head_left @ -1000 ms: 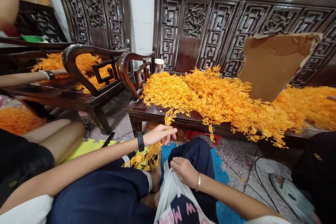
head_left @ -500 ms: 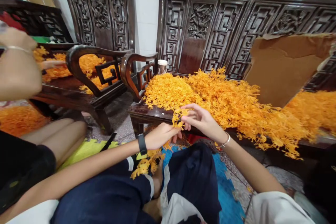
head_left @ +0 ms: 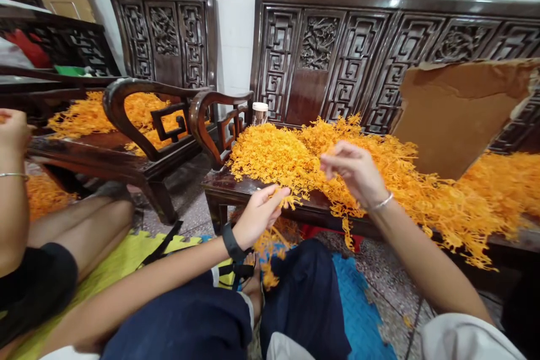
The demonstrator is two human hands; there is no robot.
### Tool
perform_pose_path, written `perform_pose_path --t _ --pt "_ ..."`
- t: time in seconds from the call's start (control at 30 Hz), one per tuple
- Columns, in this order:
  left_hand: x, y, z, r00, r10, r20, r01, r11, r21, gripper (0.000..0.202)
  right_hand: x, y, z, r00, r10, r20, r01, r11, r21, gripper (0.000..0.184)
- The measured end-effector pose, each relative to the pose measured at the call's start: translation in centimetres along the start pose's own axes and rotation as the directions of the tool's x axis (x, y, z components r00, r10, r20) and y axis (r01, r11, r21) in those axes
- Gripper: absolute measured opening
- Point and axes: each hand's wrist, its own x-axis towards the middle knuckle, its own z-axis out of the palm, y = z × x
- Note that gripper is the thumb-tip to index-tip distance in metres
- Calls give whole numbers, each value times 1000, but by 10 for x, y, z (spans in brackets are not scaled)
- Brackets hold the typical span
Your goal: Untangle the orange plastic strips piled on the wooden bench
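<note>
My left hand (head_left: 262,212), with a dark wristband, is closed on an orange branching strand (head_left: 291,200) that looks like moulded plastic. Its frilly end sticks out past the fingertips, and more orange strands (head_left: 270,253) dangle below the palm. Up and to the right, my right hand (head_left: 354,171) hovers in front of the orange heap with thumb and fingers drawn together. Motion blur and the same orange behind hide what, if anything, it pinches. A dense pile of small orange pieces (head_left: 270,152) lies on the dark wooden bench (head_left: 219,181), beside a looser heap of branching strands (head_left: 379,163).
A cardboard sheet (head_left: 459,118) stands in the heap at right. Behind the pile is a white-lidded cup (head_left: 260,112). At left, a co-worker's hand (head_left: 12,132) is raised near a carved armchair (head_left: 139,163) bearing more orange strands. Foam mats (head_left: 363,304) cover part of the floor.
My hands have moved apart: the right went up and right toward the heap, while the left kept its orange strand. The co-worker's arm has shifted down and left.
</note>
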Motion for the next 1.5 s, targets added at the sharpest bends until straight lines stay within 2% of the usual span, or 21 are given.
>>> perform_pose_path --t 0.07,0.17,0.3,0.43,0.5,0.6,0.67,0.73,0.77,0.8,0.83,0.93,1.03,1.1,1.23,1.3,1.4,1.5 --pt "1 -10 -5 998 -30 -48 30 1000 -5 33 18 4 -20 989 -63 -133 57 997 -48 25" --pt "5 -20 -12 995 -76 -72 71 995 -63 32 49 17 -33 991 -38 -131 13 983 -184 30" --pt "9 -20 -9 997 -80 -18 75 979 -189 26 96 36 -17 996 17 -90 -41 959 -279 30" --pt "9 -18 0 999 2 -36 -9 984 -179 16 148 52 4 975 -58 -216 -73 829 -554 18" --pt "8 -16 3 998 19 -59 -28 987 -158 14 170 60 9 965 -52 -256 -125 769 -627 28" --pt "7 -14 3 994 45 -104 -57 991 -121 21 183 67 15 970 10 -242 -167 751 -639 54" --pt "6 -13 1 989 61 -134 -73 994 -82 26 173 65 22 976 12 -217 -151 756 -637 60" --pt "5 -13 -2 987 67 -144 -74 996 -49 30 146 57 32 989 -14 -150 -73 824 -562 43" --pt "4 -14 -4 988 65 -141 -71 997 -40 31 127 52 38 995 -31 -97 -17 890 -455 29" --pt "3 -14 -7 988 66 -139 -71 997 -34 32 106 46 44 999 -42 0 40 947 -319 23" --pt "2 -15 -10 988 71 -137 -75 997 -27 32 84 41 49 996 -40 85 58 975 -215 26" --pt "0 -18 -18 983 97 -158 -97 995 9 29 25 33 58 957 36 287 -3 993 -116 34" --pt "-2 -25 -24 990 62 -128 -57 997 49 27 -11 39 59 918 105 383 -69 992 -105 29" --pt "-2 -30 -26 997 31 -76 -25 996 83 28 -21 47 57 910 119 396 -92 992 -86 33" --pt "-5 -36 -29 999 -5 49 -4 986 169 30 -24 56 53 929 84 361 -92 996 3 44" --pt "-7 -37 -29 993 -44 114 22 981 192 31 -27 57 51 936 46 350 -45 999 -10 37" --pt "-9 -34 -28 987 -60 147 25 974 226 33 -36 58 53 957 -27 290 63 991 -114 14" --pt "-10 -32 -27 988 -42 148 3 967 254 33 -48 63 56 986 -71 152 96 981 -167 13"
